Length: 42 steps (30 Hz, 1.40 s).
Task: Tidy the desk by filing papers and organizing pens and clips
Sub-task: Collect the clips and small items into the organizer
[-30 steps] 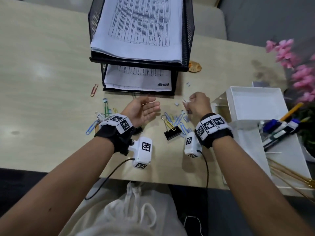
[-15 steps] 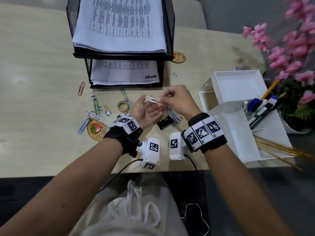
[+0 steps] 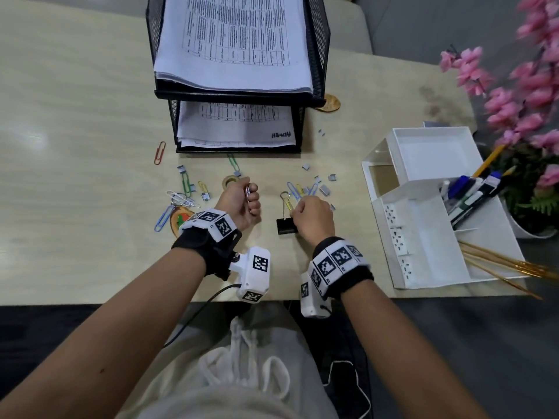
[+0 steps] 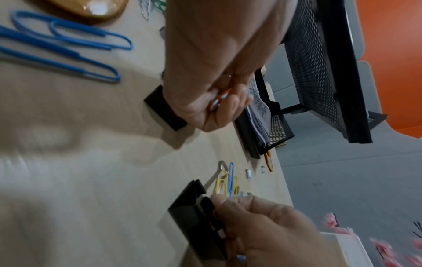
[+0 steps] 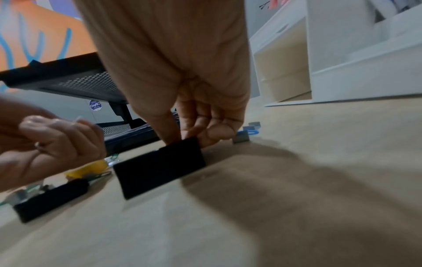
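On desk | left hand (image 3: pixel 242 199) now fisted round clips (image 3: pixel 247 192) | right hand (image 3: pixel 313 217) moved to pinch binder clip (image 3: pixel 286 226)

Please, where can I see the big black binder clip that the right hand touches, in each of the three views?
Head: black binder clip lies on the desk, lower centre, at the right hand's fingertips.
Left wrist: bottom centre, beside the right hand's fingers.
Right wrist: centre, under the fingertips.
Shared landmark: the black mesh paper tray.
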Each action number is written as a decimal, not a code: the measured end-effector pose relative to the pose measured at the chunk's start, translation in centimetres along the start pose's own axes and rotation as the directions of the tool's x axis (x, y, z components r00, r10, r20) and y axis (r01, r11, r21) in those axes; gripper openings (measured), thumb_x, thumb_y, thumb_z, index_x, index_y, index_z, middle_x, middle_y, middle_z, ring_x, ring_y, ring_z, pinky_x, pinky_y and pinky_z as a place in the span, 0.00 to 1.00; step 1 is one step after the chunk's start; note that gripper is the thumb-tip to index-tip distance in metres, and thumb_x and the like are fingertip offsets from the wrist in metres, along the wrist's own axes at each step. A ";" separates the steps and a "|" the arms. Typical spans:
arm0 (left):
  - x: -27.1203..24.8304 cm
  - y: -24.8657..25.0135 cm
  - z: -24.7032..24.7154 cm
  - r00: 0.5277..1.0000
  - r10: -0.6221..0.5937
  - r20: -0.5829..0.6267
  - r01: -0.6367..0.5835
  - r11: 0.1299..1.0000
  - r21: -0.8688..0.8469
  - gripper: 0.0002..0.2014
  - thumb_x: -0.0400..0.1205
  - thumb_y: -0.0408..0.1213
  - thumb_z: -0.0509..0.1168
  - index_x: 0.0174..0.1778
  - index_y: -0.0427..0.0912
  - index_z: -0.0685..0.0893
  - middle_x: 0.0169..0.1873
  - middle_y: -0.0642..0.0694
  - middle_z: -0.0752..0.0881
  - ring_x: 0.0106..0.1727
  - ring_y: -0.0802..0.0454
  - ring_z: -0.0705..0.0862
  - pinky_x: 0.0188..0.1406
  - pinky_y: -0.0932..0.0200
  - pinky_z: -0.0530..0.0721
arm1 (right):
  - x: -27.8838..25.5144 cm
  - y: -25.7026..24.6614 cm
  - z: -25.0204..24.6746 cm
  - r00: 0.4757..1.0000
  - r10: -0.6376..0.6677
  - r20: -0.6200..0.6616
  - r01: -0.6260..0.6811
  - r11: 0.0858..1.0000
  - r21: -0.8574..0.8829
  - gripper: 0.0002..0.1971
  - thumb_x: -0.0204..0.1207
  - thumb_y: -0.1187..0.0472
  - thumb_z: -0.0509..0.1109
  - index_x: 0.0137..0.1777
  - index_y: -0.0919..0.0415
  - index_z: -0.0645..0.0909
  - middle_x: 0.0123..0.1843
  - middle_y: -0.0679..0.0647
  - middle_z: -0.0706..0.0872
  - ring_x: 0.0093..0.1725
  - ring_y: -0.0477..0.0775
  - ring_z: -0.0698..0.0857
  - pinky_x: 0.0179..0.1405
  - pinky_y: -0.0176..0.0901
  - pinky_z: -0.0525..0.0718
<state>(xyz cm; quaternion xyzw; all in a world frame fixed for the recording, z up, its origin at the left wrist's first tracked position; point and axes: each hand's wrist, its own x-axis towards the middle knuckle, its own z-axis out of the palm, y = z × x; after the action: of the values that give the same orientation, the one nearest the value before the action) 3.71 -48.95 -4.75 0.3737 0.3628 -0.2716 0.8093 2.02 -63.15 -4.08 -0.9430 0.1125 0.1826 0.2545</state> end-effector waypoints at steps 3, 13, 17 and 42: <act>-0.1 0.4 -0.3 1.000 0.007 -0.004 -0.006 1.000 0.017 0.20 0.86 0.45 0.47 0.26 0.46 0.65 0.08 0.53 0.64 0.08 0.59 0.62 0.12 0.76 0.58 | 0.3 -0.3 -0.3 0.998 0.009 -0.070 -0.003 0.996 0.085 0.10 0.75 0.69 0.62 0.42 0.73 0.84 0.47 0.68 0.88 0.52 0.65 0.84 0.47 0.48 0.80; -0.3 1.0 -0.6 1.000 0.019 0.002 -0.019 0.997 0.073 0.20 0.86 0.42 0.45 0.27 0.45 0.65 0.08 0.54 0.64 0.07 0.59 0.60 0.09 0.76 0.56 | 1.9 -2.2 -1.0 0.991 0.068 -0.113 -0.063 0.997 0.050 0.09 0.78 0.69 0.60 0.48 0.69 0.81 0.57 0.67 0.83 0.58 0.67 0.80 0.48 0.50 0.78; -0.2 1.3 -0.5 0.999 0.038 0.018 -0.039 0.994 0.100 0.19 0.87 0.39 0.46 0.30 0.42 0.71 0.08 0.53 0.67 0.08 0.61 0.62 0.08 0.77 0.58 | 1.7 -1.9 -0.3 0.993 0.013 -0.119 -0.029 0.991 -0.132 0.08 0.80 0.68 0.60 0.53 0.67 0.80 0.58 0.66 0.83 0.60 0.67 0.80 0.41 0.46 0.70; -0.2 -1.0 3.6 0.993 0.008 0.114 -0.025 0.989 0.144 0.21 0.88 0.41 0.46 0.36 0.37 0.77 0.28 0.43 0.83 0.23 0.54 0.85 0.21 0.69 0.81 | -2.2 -0.7 -3.6 0.989 0.075 -0.126 -0.006 0.879 0.478 0.12 0.65 0.73 0.73 0.28 0.57 0.78 0.29 0.51 0.81 0.30 0.44 0.82 0.32 0.36 0.80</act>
<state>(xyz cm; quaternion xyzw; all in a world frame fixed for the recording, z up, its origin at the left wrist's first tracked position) 4.28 -52.36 -3.34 0.4186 0.2928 -0.3112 0.8014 1.22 -64.19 -0.02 -0.8595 0.1912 0.0877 0.4658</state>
